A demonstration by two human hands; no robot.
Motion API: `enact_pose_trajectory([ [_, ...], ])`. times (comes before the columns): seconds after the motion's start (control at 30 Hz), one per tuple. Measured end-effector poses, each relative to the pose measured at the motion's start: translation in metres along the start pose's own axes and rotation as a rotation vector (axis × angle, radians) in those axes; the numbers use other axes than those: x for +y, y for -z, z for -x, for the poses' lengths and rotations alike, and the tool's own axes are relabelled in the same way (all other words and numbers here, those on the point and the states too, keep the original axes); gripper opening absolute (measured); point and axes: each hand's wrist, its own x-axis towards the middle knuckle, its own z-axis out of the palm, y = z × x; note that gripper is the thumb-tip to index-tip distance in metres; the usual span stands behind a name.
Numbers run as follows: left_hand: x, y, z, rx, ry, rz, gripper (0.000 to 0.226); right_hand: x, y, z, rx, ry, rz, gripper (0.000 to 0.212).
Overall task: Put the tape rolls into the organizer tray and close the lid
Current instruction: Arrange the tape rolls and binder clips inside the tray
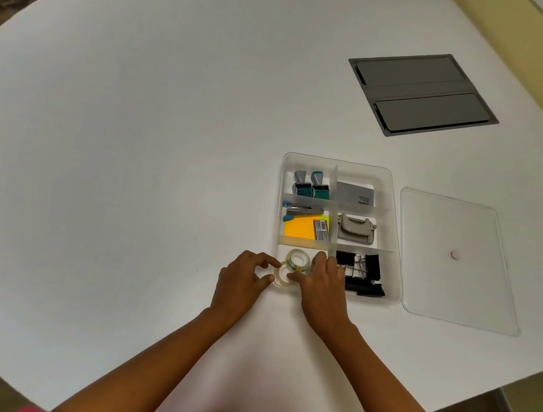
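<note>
Head camera: which step is this?

"Seating the rolls, I'd judge. The greenish tape roll [297, 260] and the clear tape roll [283, 277] are both in the lower-left compartment of the organizer tray [338, 161], just right of the frame's centre."

"And the hands?"

"The right hand [322, 285] curls thumb and fingers round the greenish tape roll. The left hand [241, 279] is narrow, with finger and thumb bent at the clear tape roll's edge. Whether it pinches or only touches, I cannot tell."

"Next?"

"Probably release both rolls, then reach right for the lid [450, 229], which lies flat on the table [132, 153] just beside the tray. It needs lifting and setting square over the rim."

"Anything hidden?"

"The right hand covers part of the binder clips [363, 270] and the divider. The rolls' outlines blur against the clear plastic, so I can't say whether they lie flat."
</note>
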Motion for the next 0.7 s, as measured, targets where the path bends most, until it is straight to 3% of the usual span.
enact_pose_trajectory([
  [0.23,-0.001,0.002,0.000,-0.004,-0.003,-0.013,0.024,0.006,0.002,-0.003,-0.063,0.056,0.131,0.019],
  [0.47,-0.003,0.003,-0.004,-0.009,-0.015,-0.074,0.023,0.008,0.001,-0.004,-0.064,0.068,0.113,0.011],
  [0.7,-0.005,-0.007,-0.002,-0.012,-0.017,-0.075,0.022,0.011,0.002,0.000,-0.050,0.022,0.074,0.017],
])
